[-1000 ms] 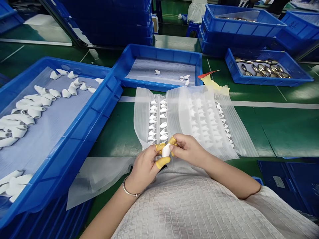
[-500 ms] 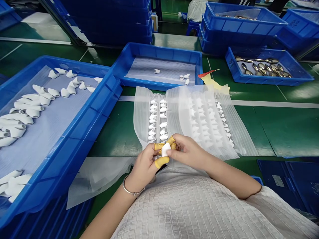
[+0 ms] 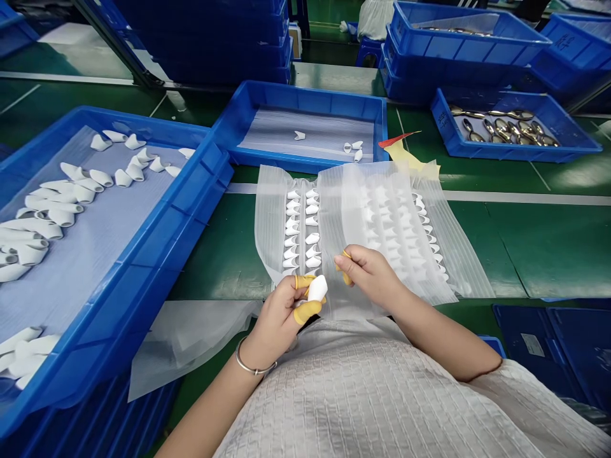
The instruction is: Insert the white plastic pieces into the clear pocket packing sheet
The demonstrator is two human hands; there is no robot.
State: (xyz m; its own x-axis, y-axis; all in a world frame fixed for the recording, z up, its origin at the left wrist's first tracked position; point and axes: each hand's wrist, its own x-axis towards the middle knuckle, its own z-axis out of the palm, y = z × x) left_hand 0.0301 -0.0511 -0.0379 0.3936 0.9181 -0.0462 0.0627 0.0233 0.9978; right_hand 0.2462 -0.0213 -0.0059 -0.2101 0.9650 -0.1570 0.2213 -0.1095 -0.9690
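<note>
In the head view my left hand [image 3: 286, 308], with yellow finger cots, pinches a small white tapered piece [image 3: 317, 289] between thumb and fingers. Just right of it, and apart from it, is my right hand [image 3: 365, 270]; its fingers are curled together, and whatever they may hold is hidden. Both hands are over the near edge of a translucent ribbed foam sheet [image 3: 331, 222]. Similar white pieces [image 3: 312, 221] lie on that sheet in columns, some showing blurred through a folded layer.
A large blue tray [image 3: 157, 254] with many white hollow pieces stands at left. Behind the sheet is another blue tray [image 3: 305, 95] holding several pieces. Shiny spoons lie in a blue bin [image 3: 520, 149] at right. A yellow scrap [image 3: 405, 156] lies by the sheet.
My right hand has let go of the white piece and moved up and to the right, its fingers curling. My left hand still holds the piece, now more in view.
</note>
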